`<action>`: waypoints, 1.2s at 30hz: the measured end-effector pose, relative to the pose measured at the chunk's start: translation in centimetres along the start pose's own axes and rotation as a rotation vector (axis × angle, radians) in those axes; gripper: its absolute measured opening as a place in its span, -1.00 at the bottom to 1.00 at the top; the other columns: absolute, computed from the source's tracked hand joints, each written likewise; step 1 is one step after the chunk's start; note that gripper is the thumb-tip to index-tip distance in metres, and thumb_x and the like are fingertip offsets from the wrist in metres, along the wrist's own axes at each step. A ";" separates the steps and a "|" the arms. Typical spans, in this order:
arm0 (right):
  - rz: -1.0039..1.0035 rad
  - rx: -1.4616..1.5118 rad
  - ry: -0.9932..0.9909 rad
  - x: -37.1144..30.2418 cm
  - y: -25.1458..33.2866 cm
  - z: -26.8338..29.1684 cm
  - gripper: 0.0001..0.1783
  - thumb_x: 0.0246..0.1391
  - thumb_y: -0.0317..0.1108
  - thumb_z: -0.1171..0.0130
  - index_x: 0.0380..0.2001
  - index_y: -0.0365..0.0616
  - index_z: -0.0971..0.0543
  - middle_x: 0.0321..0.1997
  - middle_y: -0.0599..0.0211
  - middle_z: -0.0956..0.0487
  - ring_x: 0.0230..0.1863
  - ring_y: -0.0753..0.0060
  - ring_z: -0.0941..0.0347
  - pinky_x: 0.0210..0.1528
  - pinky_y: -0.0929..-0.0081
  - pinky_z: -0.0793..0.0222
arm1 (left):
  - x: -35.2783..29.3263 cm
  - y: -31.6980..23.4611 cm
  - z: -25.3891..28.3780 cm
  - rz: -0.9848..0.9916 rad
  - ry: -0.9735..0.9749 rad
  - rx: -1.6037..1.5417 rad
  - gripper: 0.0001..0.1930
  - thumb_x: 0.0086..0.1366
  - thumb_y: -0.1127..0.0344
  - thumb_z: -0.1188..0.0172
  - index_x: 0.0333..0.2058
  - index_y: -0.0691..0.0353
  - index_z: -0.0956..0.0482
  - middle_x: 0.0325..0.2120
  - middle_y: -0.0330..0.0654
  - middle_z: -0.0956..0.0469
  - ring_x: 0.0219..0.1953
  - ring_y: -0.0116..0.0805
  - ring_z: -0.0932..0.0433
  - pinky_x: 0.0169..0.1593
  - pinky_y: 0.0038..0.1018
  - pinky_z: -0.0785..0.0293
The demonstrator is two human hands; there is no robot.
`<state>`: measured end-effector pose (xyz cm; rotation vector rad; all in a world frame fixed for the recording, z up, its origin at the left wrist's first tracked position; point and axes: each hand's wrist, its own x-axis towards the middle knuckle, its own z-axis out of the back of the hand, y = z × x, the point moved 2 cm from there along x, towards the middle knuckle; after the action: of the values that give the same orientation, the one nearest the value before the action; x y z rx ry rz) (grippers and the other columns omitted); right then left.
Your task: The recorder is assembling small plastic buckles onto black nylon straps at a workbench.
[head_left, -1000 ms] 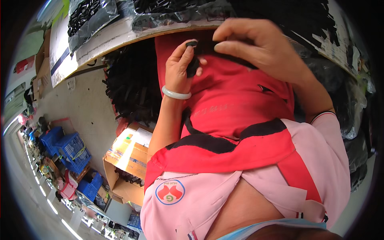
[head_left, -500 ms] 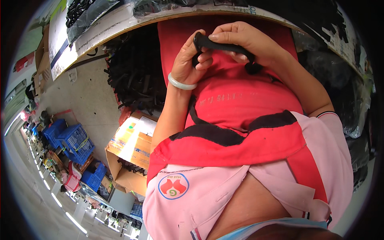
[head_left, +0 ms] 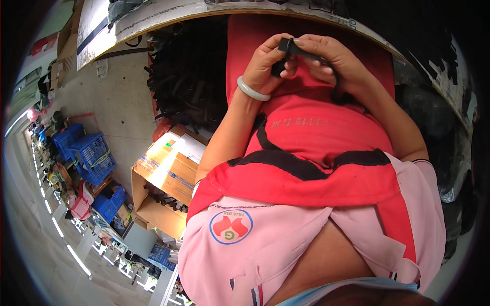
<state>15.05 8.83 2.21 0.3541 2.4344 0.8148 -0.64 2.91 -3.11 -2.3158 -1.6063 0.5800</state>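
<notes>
A black webbing strap (head_left: 335,81) is held between my two hands above the red apron (head_left: 306,122). My left hand (head_left: 266,64), with a pale bangle (head_left: 250,90) at its wrist, pinches the strap near a short flat piece between thumb and fingers. Another dark part of it shows under those fingers. Close beside it, my right hand (head_left: 337,57) is closed on the strap, its thumb on top. From there the strap bends down past the right palm and ends in a dark bunch. A small dark loop or fitting between the thumbs is too small to make out.
A worktable edge (head_left: 204,19) curves just beyond my hands. Heaped black straps (head_left: 184,86) lie to the left under it. An open cardboard box (head_left: 168,173) stands nearer, with blue plastic crates (head_left: 92,158) farther left. Plastic-wrapped black material (head_left: 434,122) is at the right.
My hands have come closer together on the strap. The end by my left thumb stood up as a rounded loop; now a flat piece lies there. The whole view has shifted slightly.
</notes>
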 end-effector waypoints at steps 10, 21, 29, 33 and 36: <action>0.222 -0.527 -0.150 1.4 0.6 0.6 -0.67 0.20 -0.21 -0.14 -0.10 -0.24 -0.54 -0.40 0.43 -0.57 -0.46 0.73 -0.40 -0.50 0.77 -0.29 | 0.0 0.3 0.6 -0.030 -0.306 0.231 -0.80 0.33 0.33 -0.11 -0.14 0.30 -0.49 -0.40 -0.19 -0.53 -0.49 -0.49 -0.46 -0.53 -0.60 -0.39; 0.790 -1.082 -0.179 0.7 0.9 0.7 -0.73 0.16 -0.34 -0.17 -0.12 -0.25 -0.53 -0.28 0.38 -0.57 -0.37 0.63 -0.48 -0.23 0.66 -0.44 | -1.4 1.1 -0.6 -0.129 -0.509 0.245 -0.78 0.28 0.33 -0.20 -0.24 0.41 -0.57 -0.47 -0.14 -0.57 -0.61 -0.46 -0.49 -0.58 -0.62 -0.43; 0.222 -0.797 -0.346 0.1 1.3 0.3 -0.81 0.13 -0.35 -0.20 -0.23 -0.20 -0.52 -0.48 0.46 -0.52 -0.61 0.74 -0.37 -0.60 0.78 -0.28 | -1.0 0.3 -2.2 -0.362 -0.500 0.593 -0.79 0.26 0.40 -0.20 -0.21 0.45 -0.57 -0.53 -0.07 -0.60 -0.63 -0.42 -0.53 -0.60 -0.62 -0.39; 0.144 -0.856 -0.373 0.7 0.9 0.8 -0.77 0.14 -0.34 -0.19 -0.18 -0.22 -0.48 -0.48 0.47 -0.50 -0.59 0.72 -0.40 -0.56 0.78 -0.32 | -0.9 0.4 -2.1 -0.414 -0.500 0.604 -0.83 0.22 0.45 -0.25 -0.26 0.45 -0.60 -0.52 -0.12 -0.60 -0.63 -0.47 -0.54 -0.64 -0.63 -0.42; 0.296 -0.738 -0.389 1.1 0.3 0.7 -0.73 0.17 -0.32 -0.15 -0.11 -0.23 -0.46 -0.44 0.45 -0.51 -0.55 0.70 -0.43 -0.50 0.76 -0.38 | -0.5 0.4 -2.3 -0.416 -0.496 0.583 -0.84 0.21 0.48 -0.23 -0.25 0.43 -0.62 -0.50 -0.14 -0.60 -0.61 -0.49 -0.54 -0.62 -0.64 -0.41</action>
<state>14.55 9.85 1.46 0.5225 1.6019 1.5311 0.60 2.34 -1.10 -1.4324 -1.7346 1.3673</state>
